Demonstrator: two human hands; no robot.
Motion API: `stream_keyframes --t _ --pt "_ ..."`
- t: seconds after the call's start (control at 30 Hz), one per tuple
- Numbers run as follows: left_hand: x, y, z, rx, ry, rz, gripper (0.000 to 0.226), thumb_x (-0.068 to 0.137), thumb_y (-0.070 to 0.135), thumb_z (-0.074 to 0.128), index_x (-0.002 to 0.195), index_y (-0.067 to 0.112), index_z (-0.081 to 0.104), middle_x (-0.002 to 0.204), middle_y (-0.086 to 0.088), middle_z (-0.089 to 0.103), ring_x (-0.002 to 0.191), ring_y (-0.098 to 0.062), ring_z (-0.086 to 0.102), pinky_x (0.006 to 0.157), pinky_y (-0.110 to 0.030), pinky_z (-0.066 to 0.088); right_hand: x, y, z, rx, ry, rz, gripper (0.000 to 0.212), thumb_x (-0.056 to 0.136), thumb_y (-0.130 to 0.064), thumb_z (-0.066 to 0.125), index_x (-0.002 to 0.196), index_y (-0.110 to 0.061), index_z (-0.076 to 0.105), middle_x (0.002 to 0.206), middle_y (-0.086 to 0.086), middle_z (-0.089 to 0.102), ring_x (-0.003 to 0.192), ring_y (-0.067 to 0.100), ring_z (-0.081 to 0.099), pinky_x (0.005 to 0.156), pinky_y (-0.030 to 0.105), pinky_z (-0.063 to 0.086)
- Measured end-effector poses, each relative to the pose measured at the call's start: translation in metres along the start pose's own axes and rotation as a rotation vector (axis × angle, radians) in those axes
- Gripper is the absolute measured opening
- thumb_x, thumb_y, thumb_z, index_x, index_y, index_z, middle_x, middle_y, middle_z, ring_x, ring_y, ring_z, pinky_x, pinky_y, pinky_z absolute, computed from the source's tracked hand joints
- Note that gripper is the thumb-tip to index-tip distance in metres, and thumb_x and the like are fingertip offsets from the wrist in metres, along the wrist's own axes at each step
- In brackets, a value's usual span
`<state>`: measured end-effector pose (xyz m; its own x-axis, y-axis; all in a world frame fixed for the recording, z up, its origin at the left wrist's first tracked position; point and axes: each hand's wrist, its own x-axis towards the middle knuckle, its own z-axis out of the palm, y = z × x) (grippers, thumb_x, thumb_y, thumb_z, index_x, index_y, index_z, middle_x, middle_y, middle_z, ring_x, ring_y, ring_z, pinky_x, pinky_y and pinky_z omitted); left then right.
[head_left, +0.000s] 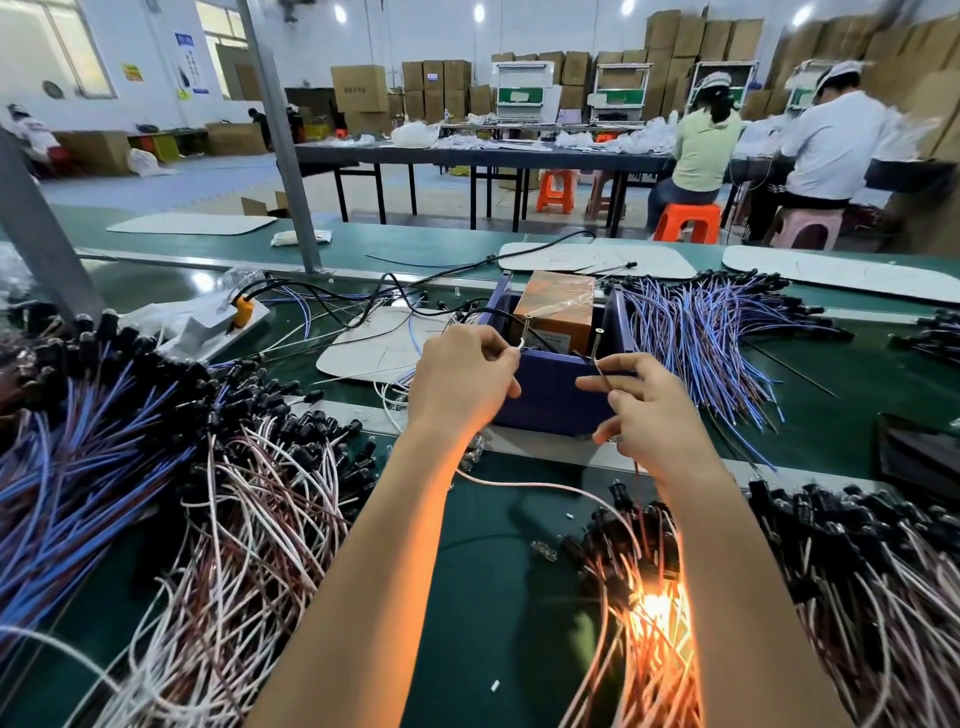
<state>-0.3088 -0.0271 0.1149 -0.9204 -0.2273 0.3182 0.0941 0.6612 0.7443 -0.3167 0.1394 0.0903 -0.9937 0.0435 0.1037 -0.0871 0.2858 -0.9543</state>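
The left hand (462, 379) pinches a white wire end (518, 347) and the right hand (647, 410) pinches a thin brown wire (602, 373), both at the near wall of a blue box (550, 402). Wire bundles (156, 467) lie on either side.

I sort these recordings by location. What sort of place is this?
Probably a factory assembly line. Piles of wire leads cover the green bench, cardboard boxes are stacked along the back wall, and workers sit at a long table. The left hand and right hand each pinch a wire.

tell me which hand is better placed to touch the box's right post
Right, probably: the right hand pinches a wire just below that post; the left hand pinches its own by the left post.
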Motion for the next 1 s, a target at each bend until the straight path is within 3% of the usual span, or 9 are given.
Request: stream_keyframes --t 0.47,0.63,0.77,0.9,1.0 --pt "-0.001 0.001 -0.001 -0.001 -0.019 -0.01 0.021 0.09 0.024 0.059 0.07 0.026 0.064 0.054 0.013 0.066 0.043 0.008 0.048 0.051 -0.02 0.035 -0.002 -0.002 -0.002 0.038 -0.024 0.011 0.03 0.096 0.009 0.034 0.112 -0.01 0.052 0.099 0.001 0.07 0.046 0.019 0.052 0.036 0.011 0.034" --pt "-0.005 0.012 -0.006 -0.04 -0.021 0.023 0.019 0.09 0.025 0.059 0.073 0.023 0.066 0.057 0.011 0.068 0.046 0.008 0.049 0.059 -0.022 0.04 -0.004 -0.01 -0.006 0.053 -0.03 0.037 0.027 0.095 0.01 0.036 0.103 -0.008 0.054 0.095 0.006 0.071 0.042 0.017 0.05 0.036 0.014 0.035" --pt "-0.019 0.038 -0.026 -0.194 0.005 0.158 0.014 0.092 0.022 0.062 0.08 0.021 0.068 0.062 0.011 0.069 0.056 0.007 0.058 0.069 -0.022 0.051 -0.018 -0.035 -0.022 0.116 -0.057 0.036 0.03 0.095 0.009 0.039 0.092 -0.012 0.059 0.085 0.004 0.073 0.042 0.012 0.056 0.045 0.023 0.046" --pt "-0.047 0.067 -0.062 -0.416 0.032 0.394 0.014 0.094 0.011 0.059 0.09 0.022 0.066 0.076 0.014 0.072 0.077 0.001 0.068 0.073 -0.011 0.051 -0.046 -0.071 -0.044 0.269 -0.049 -0.126 0.029 0.096 0.005 0.043 0.091 -0.016 0.063 0.078 -0.003 0.074 0.059 0.015 0.068 0.064 0.03 0.058" --pt "-0.067 0.079 -0.086 -0.505 0.024 0.52 0.019 0.094 0.008 0.057 0.089 0.024 0.066 0.078 0.012 0.074 0.075 -0.002 0.07 0.07 -0.011 0.051 -0.067 -0.091 -0.053 0.235 -0.068 -0.248 0.029 0.095 0.005 0.046 0.088 -0.018 0.064 0.081 -0.002 0.075 0.068 0.018 0.071 0.068 0.03 0.057"
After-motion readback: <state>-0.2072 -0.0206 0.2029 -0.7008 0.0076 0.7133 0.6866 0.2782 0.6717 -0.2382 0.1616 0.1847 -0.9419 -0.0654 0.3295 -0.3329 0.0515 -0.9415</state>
